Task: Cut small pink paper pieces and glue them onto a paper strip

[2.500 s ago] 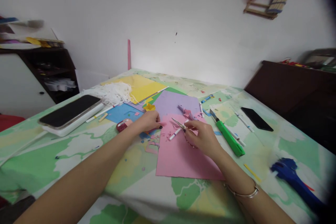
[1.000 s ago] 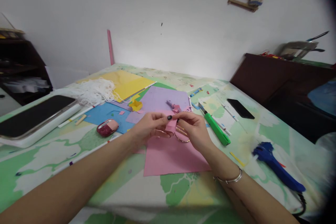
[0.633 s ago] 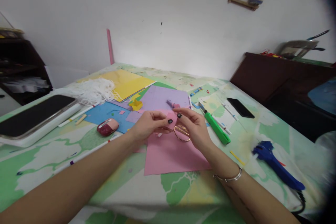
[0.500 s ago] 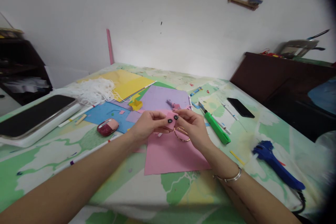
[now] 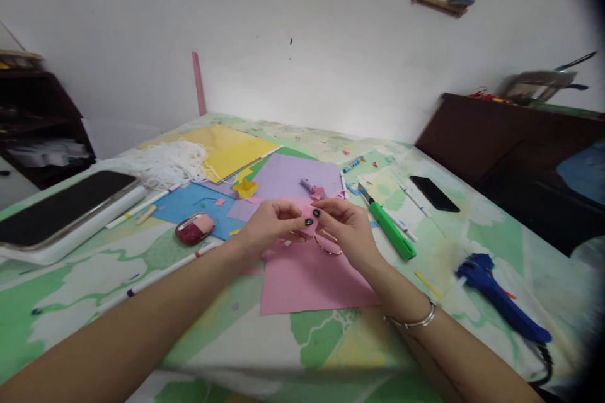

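Note:
Between both thumbs and fingers I pinch a small piece of pink paper (image 5: 308,212). My left hand (image 5: 274,225) grips its left side, and my right hand (image 5: 344,225) has it from the right, the two thumbs almost meeting. Under my hands lies a larger pink sheet (image 5: 316,286). On that sheet, partly behind my right hand, rest the gold-coloured loop handles (image 5: 328,244) of what look like scissors. Just beyond my fingers are a rolled purple paper piece with pink on it (image 5: 312,189) and a folded yellow paper shape (image 5: 244,187).
Right of my hands lie a green box cutter (image 5: 391,230) with its blade out, a black phone (image 5: 433,193) and a blue glue gun (image 5: 503,302). Leftward are an earbud case (image 5: 194,228), white string (image 5: 165,162) and a large phone (image 5: 66,204). Purple sheets (image 5: 297,173) lie behind.
My left thumb has slid slightly right on the small pink paper, closer to the right thumb. Both hands keep their grip; the things on the table stay put.

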`<action>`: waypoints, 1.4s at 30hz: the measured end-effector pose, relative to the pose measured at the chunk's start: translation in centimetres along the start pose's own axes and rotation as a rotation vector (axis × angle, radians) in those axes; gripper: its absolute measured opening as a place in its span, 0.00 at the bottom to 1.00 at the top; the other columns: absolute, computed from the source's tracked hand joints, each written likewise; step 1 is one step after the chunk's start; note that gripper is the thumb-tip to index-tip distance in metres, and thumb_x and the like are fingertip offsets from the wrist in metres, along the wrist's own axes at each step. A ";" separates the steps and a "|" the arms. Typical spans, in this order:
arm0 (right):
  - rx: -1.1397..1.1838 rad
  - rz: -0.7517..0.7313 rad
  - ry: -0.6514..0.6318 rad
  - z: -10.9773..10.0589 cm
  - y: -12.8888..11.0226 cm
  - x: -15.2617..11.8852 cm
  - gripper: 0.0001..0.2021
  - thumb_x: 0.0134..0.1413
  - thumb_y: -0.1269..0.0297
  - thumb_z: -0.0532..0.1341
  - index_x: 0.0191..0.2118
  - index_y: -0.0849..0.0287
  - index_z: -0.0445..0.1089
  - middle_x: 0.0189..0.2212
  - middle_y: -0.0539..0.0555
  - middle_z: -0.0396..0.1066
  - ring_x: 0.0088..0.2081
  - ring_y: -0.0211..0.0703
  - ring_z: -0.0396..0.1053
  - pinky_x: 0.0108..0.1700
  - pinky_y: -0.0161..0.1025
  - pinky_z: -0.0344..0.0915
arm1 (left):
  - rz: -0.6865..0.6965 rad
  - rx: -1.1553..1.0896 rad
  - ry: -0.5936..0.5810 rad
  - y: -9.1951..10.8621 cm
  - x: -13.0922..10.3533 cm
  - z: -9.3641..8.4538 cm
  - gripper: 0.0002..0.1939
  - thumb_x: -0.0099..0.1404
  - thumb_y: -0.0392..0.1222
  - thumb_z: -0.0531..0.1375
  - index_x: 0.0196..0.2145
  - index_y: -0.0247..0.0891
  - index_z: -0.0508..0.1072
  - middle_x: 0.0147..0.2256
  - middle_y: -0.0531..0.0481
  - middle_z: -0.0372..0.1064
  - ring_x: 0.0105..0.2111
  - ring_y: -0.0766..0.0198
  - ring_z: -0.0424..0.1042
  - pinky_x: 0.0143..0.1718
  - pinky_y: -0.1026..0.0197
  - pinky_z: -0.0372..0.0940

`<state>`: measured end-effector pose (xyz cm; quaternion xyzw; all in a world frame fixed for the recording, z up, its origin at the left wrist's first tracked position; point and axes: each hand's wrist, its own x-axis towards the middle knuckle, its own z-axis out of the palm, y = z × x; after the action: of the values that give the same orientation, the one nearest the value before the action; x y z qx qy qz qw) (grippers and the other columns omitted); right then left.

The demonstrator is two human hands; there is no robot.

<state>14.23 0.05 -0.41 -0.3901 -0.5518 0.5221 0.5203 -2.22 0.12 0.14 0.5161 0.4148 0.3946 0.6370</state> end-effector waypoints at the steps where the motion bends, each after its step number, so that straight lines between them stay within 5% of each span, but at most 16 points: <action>1: -0.022 -0.020 -0.002 0.0 0.0 0.0 0.10 0.43 0.61 0.66 0.32 0.60 0.73 0.23 0.50 0.71 0.25 0.35 0.68 0.29 0.34 0.66 | 0.008 0.022 0.021 0.1 0.0 0.0 0.11 0.52 0.44 0.66 0.30 0.34 0.73 0.27 0.49 0.72 0.27 0.66 0.72 0.26 0.67 0.65; 11: -0.183 -0.142 -0.093 -0.1 0.3 -0.4 0.09 0.50 0.62 0.62 0.38 0.58 0.68 0.25 0.49 0.69 0.24 0.35 0.65 0.24 0.33 0.61 | 0.161 0.130 0.021 0.5 -0.2 0.2 0.10 0.56 0.44 0.62 0.31 0.34 0.72 0.22 0.54 0.67 0.20 0.72 0.64 0.19 0.70 0.60; 28: -0.576 -0.374 -0.193 -0.1 0.3 -0.9 0.08 0.53 0.72 0.54 0.39 0.54 0.62 0.30 0.51 0.74 0.31 0.40 0.71 0.34 0.36 0.65 | 0.363 0.439 0.061 -0.2 0.3 -0.2 0.04 0.52 0.35 0.57 0.26 0.33 0.71 0.25 0.52 0.67 0.21 0.71 0.64 0.22 0.68 0.62; 36: -0.545 -0.385 -0.096 -0.7 -0.1 -0.6 0.08 0.49 0.72 0.56 0.35 0.54 0.67 0.30 0.51 0.74 0.35 0.44 0.74 0.36 0.38 0.68 | 0.306 0.493 0.144 0.5 0.3 -1.0 0.08 0.52 0.36 0.57 0.28 0.35 0.76 0.22 0.53 0.69 0.19 0.70 0.66 0.20 0.69 0.61; 42: -0.528 -0.361 0.020 -1.3 -0.1 -0.1 0.09 0.48 0.72 0.57 0.36 0.57 0.70 0.29 0.52 0.74 0.35 0.43 0.74 0.36 0.38 0.68 | 0.352 0.410 0.230 0.9 0.8 -1.9 0.07 0.52 0.37 0.59 0.27 0.33 0.75 0.27 0.50 0.71 0.25 0.67 0.69 0.27 0.65 0.67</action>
<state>15.54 0.12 -0.47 -0.4128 -0.7234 0.2563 0.4905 -3.74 1.66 0.67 0.6498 0.4596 0.4630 0.3900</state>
